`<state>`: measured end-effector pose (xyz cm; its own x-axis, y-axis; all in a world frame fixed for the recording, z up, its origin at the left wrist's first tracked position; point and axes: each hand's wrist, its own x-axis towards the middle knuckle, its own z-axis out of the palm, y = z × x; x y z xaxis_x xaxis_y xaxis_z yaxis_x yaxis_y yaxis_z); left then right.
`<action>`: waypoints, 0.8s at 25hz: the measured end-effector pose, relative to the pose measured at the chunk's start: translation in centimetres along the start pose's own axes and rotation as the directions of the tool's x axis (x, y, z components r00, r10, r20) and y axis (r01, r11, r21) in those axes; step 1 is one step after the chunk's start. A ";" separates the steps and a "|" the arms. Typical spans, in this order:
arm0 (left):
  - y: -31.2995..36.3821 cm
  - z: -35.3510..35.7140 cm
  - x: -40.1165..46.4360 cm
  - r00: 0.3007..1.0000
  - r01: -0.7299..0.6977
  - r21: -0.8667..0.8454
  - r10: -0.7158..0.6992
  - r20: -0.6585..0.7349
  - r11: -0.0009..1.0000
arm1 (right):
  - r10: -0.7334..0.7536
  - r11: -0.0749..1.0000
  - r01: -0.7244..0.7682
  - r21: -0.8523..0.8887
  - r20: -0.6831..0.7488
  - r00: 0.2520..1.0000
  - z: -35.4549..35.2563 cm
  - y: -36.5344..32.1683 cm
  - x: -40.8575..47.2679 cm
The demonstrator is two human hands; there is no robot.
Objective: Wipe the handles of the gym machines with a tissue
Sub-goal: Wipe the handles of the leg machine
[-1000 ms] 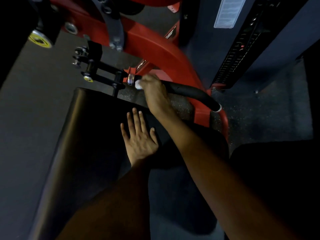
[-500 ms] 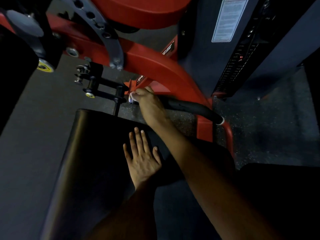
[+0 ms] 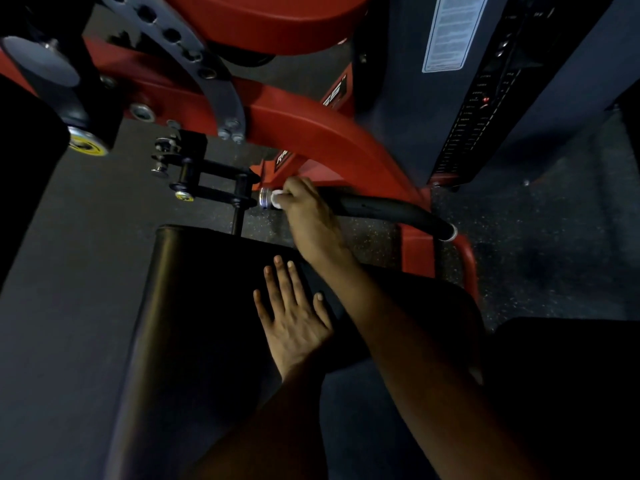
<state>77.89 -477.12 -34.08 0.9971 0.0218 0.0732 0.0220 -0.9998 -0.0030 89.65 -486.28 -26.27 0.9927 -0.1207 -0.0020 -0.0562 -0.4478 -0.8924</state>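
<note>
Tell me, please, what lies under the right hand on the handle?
Under the right hand a bit of white tissue shows against the black handle, beside its silver end cap. The rest of the tissue is covered by the fingers.

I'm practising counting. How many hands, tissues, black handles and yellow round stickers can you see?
Hands: 2, the left hand flat on the black pad, the right hand gripping the handle
Tissues: 1, the tissue
Black handles: 1, the handle
Yellow stickers: 2, a big sticker and a small sticker
Total: 6
</note>
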 end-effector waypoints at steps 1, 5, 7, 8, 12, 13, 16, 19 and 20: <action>0.1 -0.1 0.2 0.999 -0.015 0.015 0.016 -0.040 1.000 | 0.048 0.999 -0.048 0.011 -0.047 0.998 -0.3 1.4 -0.5; 0.2 0.0 0.0 1.000 -0.008 -0.035 0.008 0.000 0.999 | 0.370 0.918 -0.277 0.283 -0.367 0.853 -5.9 1.7 -2.8; 0.2 0.0 -0.1 0.999 -0.017 -0.020 0.016 -0.037 1.000 | 0.369 0.927 -0.306 0.216 -0.390 0.844 -7.3 0.5 -3.2; 0.2 -0.1 -0.2 0.999 -0.014 -0.022 0.013 -0.038 1.000 | 0.236 0.971 -0.235 0.049 -0.376 0.896 -6.9 0.0 -2.7; 0.2 -0.1 0.0 0.999 0.010 -0.022 -0.010 -0.032 1.000 | -0.212 0.919 0.214 -0.332 0.043 0.976 -0.1 2.6 -0.3; 0.2 0.0 0.0 0.999 0.001 -0.020 -0.002 -0.046 1.000 | -0.324 0.826 0.296 -0.480 0.026 0.946 0.4 4.1 -0.4; 0.3 0.1 -0.3 0.998 -0.003 -0.018 0.001 -0.060 1.000 | -0.324 0.899 0.219 -0.378 -0.243 0.914 -2.8 5.6 -2.8; 0.4 0.0 -0.2 0.999 0.003 -0.024 -0.004 -0.036 1.000 | -0.056 0.951 -0.059 -0.304 -0.354 0.933 -3.3 8.1 -3.2; 0.3 0.0 -0.2 0.999 0.002 -0.017 -0.003 -0.035 1.000 | 0.041 0.968 -0.119 -0.220 -0.327 0.944 -2.0 8.3 -2.8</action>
<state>77.73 -477.45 -34.06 0.9938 0.0246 0.1084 0.0232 -0.9996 0.0138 86.23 -491.40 -32.74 0.8998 -0.4224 0.1092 -0.1956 -0.6143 -0.7644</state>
